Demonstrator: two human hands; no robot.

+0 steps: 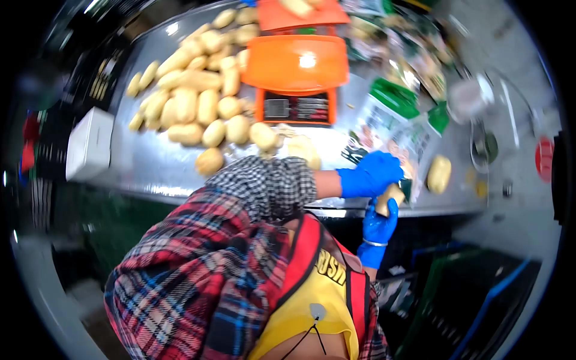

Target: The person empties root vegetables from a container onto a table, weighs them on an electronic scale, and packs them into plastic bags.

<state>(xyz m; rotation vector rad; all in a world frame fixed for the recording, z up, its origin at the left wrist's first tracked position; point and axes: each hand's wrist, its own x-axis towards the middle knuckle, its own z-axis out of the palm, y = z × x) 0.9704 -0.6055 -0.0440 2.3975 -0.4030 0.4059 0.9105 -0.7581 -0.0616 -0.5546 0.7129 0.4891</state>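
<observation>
My left hand (372,174), in a blue glove, reaches across from the left, its fingers closed on the near end of a printed clear plastic bag (414,137) with a green end. Just below it, at the table's front edge, my right hand (378,231), also blue-gloved, grips a pale yellow potato (390,201) against the bag's end. Whether that potato is partly inside the bag I cannot tell. Another potato (439,174) lies to the right of the bag. A second bag with a green top (394,98) lies flat behind my left hand.
Many potatoes (186,105) are heaped on the left of the metal table (135,165). An orange scale (297,63) stands mid-table, with another orange scale behind it. A white box (90,144) stands at the left edge. Filled bags (420,60) lie at the back right.
</observation>
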